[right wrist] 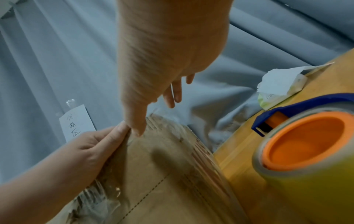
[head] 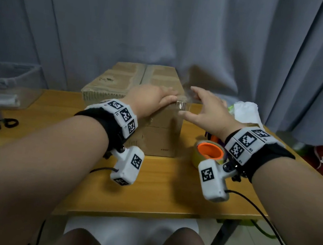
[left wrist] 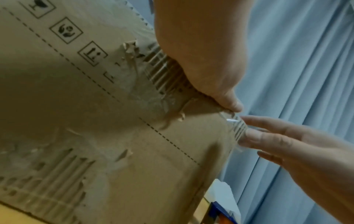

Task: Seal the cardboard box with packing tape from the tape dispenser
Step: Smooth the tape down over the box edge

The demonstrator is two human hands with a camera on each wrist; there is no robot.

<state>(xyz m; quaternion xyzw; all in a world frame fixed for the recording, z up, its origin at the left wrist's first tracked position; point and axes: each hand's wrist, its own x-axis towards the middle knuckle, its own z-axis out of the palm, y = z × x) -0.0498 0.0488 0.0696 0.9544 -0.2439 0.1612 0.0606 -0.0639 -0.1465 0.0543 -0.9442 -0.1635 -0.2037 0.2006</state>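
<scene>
Reached out over the counter with both forearms, wrist trackers strapped on. Pressed the left hand flat on the near top edge of the cardboard box, set mid-counter with flaps closed, fingers straight and together on clear packing tape. Held the right hand at the box's near right corner, fingers straight and spread, thumb tip touching the tape beside the left fingertips. Had the tape dispenser lying ungripped just right of the box, scissors well off to the left.
</scene>
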